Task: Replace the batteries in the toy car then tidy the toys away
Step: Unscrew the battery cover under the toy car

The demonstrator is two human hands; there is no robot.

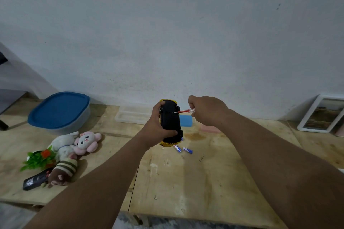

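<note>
Screwdriver (183, 111) tip against (upended) toy car (170, 117)

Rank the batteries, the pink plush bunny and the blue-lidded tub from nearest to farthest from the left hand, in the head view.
From the left hand:
1. Batteries, just below and right, on the table.
2. Pink plush bunny, left of it.
3. Blue-lidded tub, far left, by the wall.

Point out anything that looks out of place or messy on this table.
Two loose batteries lie on the table below the toy car. A brown stain sits beside it, and the plush toys lie heaped at left.
</note>
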